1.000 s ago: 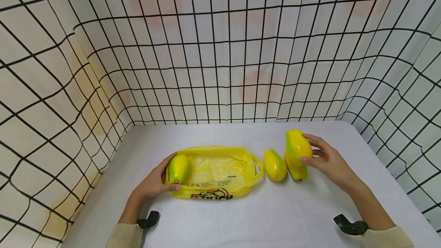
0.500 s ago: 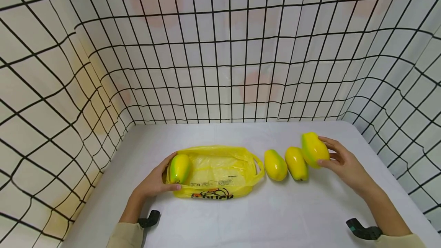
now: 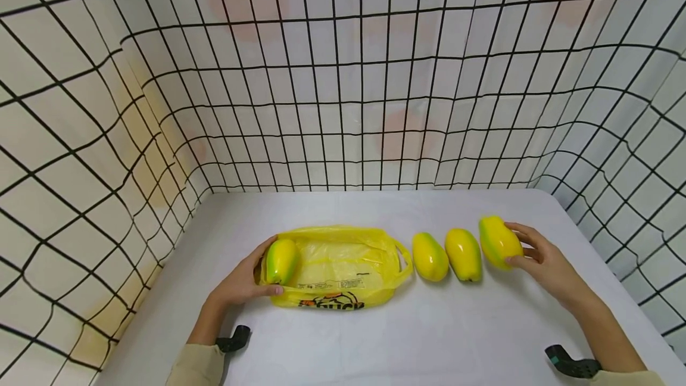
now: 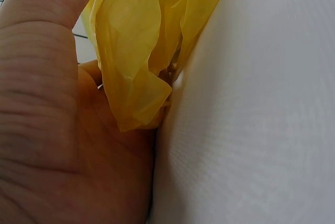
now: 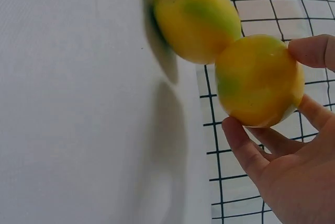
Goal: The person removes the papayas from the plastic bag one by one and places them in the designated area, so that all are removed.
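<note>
My left hand point(image 3: 246, 279) holds the left end of a yellow plastic bag point(image 3: 343, 255), thumb at the front edge and fingers at the back. The bag lies mouth up, with black print on its front. Inside its left end rests a glossy yellow-green fruit point(image 3: 281, 261), shaped like a mango or small papaya. In the left wrist view, crumpled bag film point(image 4: 133, 51) sits in the palm. My right hand point(image 3: 541, 258) grips a matching fruit point(image 3: 499, 242) from its right side between thumb and fingertips. The right wrist view shows this fruit point(image 5: 259, 81) close over the cloth.
Two more such fruits point(image 3: 430, 257) point(image 3: 463, 255) lie between the bag's right handle point(image 3: 403, 264) and the held fruit. A white cloth point(image 3: 402, 344) covers the table. Black grid netting point(image 3: 359, 100) over white sheeting rises at the back and both sides.
My right hand has carried its fruit rightward and lower, from over the second loose fruit to a spot beside it. My left hand and the bag stay put.
</note>
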Tool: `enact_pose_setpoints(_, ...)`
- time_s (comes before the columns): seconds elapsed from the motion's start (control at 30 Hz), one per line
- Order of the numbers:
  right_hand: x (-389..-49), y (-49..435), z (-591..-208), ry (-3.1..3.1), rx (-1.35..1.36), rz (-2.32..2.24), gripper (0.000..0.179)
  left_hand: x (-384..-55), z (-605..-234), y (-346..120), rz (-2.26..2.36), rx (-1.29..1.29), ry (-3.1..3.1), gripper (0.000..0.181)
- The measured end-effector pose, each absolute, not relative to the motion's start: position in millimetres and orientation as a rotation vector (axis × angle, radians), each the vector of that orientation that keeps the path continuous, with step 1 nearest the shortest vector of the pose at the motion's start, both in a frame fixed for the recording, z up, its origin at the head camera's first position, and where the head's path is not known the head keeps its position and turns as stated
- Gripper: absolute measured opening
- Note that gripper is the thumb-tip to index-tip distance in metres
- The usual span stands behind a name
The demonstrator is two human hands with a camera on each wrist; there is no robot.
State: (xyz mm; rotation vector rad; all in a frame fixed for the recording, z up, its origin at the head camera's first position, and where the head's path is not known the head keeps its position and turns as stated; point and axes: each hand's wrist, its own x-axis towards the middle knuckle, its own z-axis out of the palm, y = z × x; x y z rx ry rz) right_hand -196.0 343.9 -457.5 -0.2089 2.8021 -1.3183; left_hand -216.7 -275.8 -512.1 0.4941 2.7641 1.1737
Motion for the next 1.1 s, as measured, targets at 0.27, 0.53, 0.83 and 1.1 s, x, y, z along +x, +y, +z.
enact_pose_setpoints(0.27,-196,352,-473,2.719,-0.145,-1.329,0.072,-217,-515,-275,1.165,0.497,2.759,0.112)
enact_pose_setpoints(0.53,-197,352,-480,2.658,-0.128,-1.327,0.075,-217,-513,-274,1.185,0.476,2.736,0.112)
enact_pose_setpoints(0.83,-198,349,-483,2.638,-0.129,-1.310,0.081,-218,-513,-276,1.169,0.473,2.754,0.112)
enact_pose_setpoints(1.1,-200,348,-485,2.637,-0.125,-1.233,0.082,-218,-513,-276,1.182,0.468,2.742,0.112)
